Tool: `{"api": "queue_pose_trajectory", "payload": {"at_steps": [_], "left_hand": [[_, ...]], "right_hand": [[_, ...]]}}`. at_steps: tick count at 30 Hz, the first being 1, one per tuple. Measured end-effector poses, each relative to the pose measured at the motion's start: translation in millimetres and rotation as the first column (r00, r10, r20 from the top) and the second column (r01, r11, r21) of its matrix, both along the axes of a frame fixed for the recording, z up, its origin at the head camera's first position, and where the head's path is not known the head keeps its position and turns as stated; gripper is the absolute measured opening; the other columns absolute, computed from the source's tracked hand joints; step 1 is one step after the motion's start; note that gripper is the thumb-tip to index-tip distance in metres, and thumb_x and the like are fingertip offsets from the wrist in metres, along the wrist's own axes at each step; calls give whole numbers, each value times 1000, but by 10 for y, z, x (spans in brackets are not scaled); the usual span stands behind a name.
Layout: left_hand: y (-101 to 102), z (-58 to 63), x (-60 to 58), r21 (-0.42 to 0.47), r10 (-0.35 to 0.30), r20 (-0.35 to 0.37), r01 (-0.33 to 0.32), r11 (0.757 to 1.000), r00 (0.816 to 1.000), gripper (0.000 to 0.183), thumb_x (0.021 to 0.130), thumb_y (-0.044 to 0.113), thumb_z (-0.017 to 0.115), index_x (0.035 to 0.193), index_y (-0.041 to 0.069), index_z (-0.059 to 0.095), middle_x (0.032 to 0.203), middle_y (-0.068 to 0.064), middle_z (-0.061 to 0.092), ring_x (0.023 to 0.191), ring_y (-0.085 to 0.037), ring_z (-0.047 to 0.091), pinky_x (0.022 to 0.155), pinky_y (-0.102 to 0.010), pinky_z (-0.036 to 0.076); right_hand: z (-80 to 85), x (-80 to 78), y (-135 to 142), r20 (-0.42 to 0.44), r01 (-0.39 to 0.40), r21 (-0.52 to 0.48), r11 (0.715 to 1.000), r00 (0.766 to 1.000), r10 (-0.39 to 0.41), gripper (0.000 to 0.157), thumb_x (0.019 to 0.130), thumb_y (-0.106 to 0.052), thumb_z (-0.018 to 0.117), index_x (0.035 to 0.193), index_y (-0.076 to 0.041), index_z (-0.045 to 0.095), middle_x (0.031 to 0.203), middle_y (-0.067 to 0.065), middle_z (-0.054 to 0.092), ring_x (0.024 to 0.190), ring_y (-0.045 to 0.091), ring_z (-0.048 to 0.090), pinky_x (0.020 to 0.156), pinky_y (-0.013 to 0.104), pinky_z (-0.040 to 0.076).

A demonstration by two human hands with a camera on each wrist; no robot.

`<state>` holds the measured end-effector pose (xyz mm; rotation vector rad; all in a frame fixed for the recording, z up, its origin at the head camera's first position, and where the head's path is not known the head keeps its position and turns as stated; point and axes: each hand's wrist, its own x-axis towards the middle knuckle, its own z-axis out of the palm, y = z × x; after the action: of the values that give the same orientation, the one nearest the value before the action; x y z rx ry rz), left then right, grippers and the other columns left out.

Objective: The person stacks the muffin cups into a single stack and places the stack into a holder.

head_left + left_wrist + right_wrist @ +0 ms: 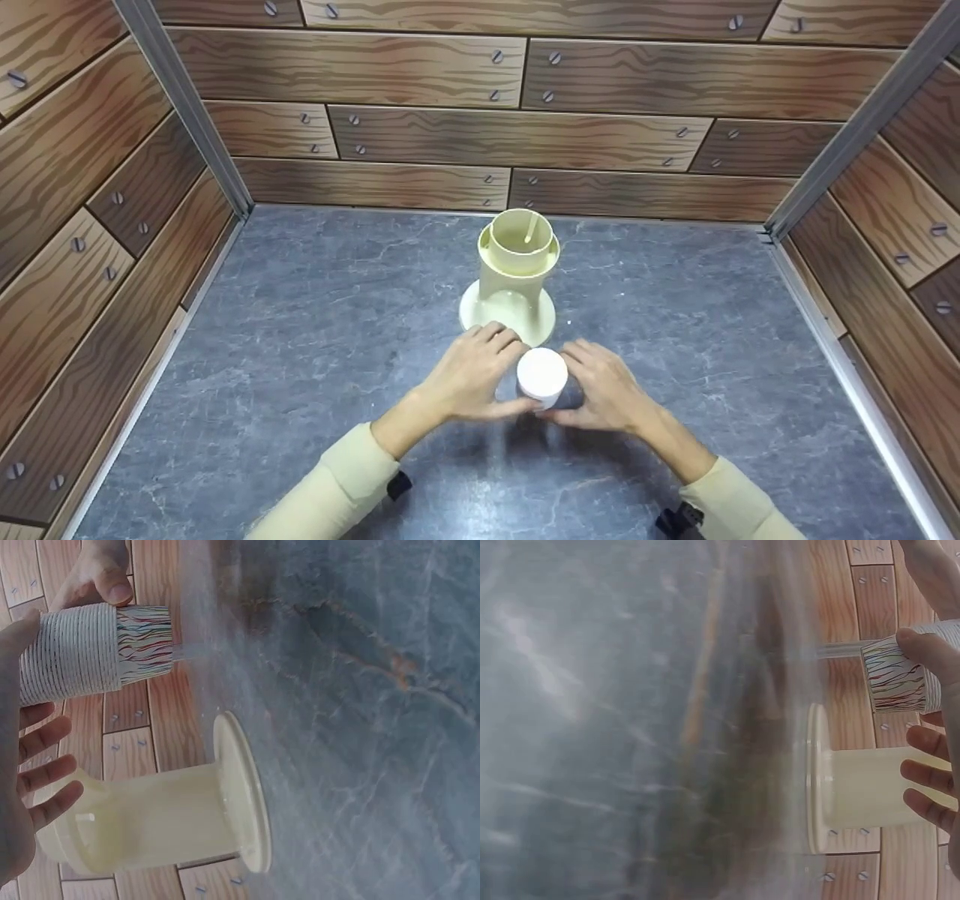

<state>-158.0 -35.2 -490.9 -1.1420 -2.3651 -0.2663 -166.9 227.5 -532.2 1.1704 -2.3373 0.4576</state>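
Observation:
Between my two hands is a stack of paper cups (82,652), with many nested white rims and a multicoloured streaked pattern on the end cup. From above, only its round white top (542,373) shows. My left hand (480,375) holds it from the left, thumb along the near side, other fingers spread toward the far side. My right hand (604,386) holds the opposite side; its thumb (922,649) lies on the patterned part. Just beyond them stands a cream cup-shaped holder (517,281), a wide tube on a round base, with a narrower cylinder inside.
The holder's round base (244,795) rests on a grey-blue marbled tabletop (337,300). Wood-patterned panels (420,135) enclose the back and both sides, with metal rails (862,375) along the edges.

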Motion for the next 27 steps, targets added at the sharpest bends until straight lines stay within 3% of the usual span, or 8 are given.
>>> {"api": "queue_pose_trajectory", "payload": {"at_steps": [5, 12, 27], "left_hand": [[-13, 100, -45, 14, 5, -48, -4, 1000, 999, 63, 84, 74, 70, 113, 18, 67, 108, 4, 69, 105, -17, 63, 85, -30, 53], [-40, 225, -115, 41, -3, -98, 7, 999, 995, 64, 83, 74, 72, 113, 17, 68, 108, 3, 70, 108, -18, 63, 90, -31, 54], [-93, 562, -256, 28, 16, -156, -11, 1000, 988, 66, 84, 74, 71, 115, 16, 68, 110, 1, 72, 105, -19, 65, 83, -32, 55]], "right_hand": [[105, -79, -21, -15, -12, -17, 1000, 1000, 12, 72, 60, -51, 93, 114, -10, 70, 103, 2, 72, 90, 17, 64, 77, 34, 56], [270, -154, -56, -38, -6, -7, 1000, 999, 6, 71, 66, -60, 90, 113, -11, 70, 101, 2, 72, 88, 17, 64, 76, 33, 57], [608, -295, -122, -87, 7, -31, 999, 996, -10, 70, 67, -60, 89, 111, -8, 71, 99, 4, 73, 88, 20, 66, 74, 35, 58]]}}
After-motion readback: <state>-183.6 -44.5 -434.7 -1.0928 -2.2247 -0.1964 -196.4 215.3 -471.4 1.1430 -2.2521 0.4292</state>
